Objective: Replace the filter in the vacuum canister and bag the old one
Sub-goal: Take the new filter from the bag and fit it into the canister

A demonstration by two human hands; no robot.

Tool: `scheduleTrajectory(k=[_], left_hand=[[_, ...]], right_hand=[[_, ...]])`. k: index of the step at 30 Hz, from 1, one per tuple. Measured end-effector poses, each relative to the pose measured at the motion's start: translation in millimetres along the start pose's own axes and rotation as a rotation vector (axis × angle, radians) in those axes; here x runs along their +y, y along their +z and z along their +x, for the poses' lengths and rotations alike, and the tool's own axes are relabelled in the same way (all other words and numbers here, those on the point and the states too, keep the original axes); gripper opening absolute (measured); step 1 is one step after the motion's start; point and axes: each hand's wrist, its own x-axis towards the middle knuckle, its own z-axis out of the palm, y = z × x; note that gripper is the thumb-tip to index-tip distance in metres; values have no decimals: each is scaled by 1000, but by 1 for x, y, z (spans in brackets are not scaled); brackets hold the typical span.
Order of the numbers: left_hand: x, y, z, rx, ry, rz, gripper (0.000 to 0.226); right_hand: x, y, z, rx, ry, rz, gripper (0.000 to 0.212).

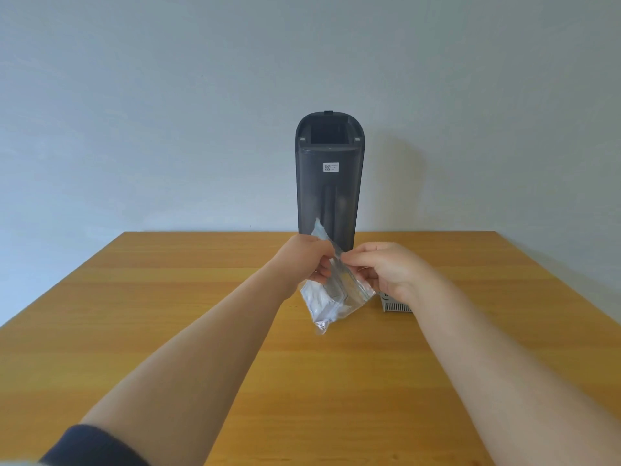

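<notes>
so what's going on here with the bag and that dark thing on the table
A person holds a clear plastic bag with both hands, the left hand and right hand pinching its top edge. A filter-like item shows inside. The dark vacuum canister stands upright behind on the wooden table. A small white part lies mostly hidden under the right wrist.

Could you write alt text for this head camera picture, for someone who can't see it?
Two bare hands, left and right, pinch a clear plastic bag with something pale inside, above a wooden table. A tall dark canister stands upright behind, and a small white object peeks out beside the right wrist.
</notes>
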Motion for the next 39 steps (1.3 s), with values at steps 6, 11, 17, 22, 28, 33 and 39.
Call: scheduleTrajectory(k=[6, 11, 17, 22, 28, 33, 39], left_hand=[[-5, -3, -5, 22, 5, 91, 17], [-1, -13, -4, 147, -142, -39, 13], [-9, -17, -10, 49, -208, -136, 10], [-14, -16, -13, -78, -218, -192, 7], [-15, -17, -11, -152, -241, -267, 13], [-16, -10, -13, -163, -240, -309, 9], [-19, -6, -9, -113, -259, -282, 35]], right_hand=[[2, -10, 4, 139, 75, 23, 14], [6, -18, 4, 278, 25, -147, 6], [10, -14, 6, 355, -96, -296, 27], [6, -12, 3, 263, -137, -373, 40], [0, -7, 5, 153, 48, -557, 13], [4, -1, 4, 59, 134, -551, 39], [10, 5, 9, 60, 81, -546, 26]])
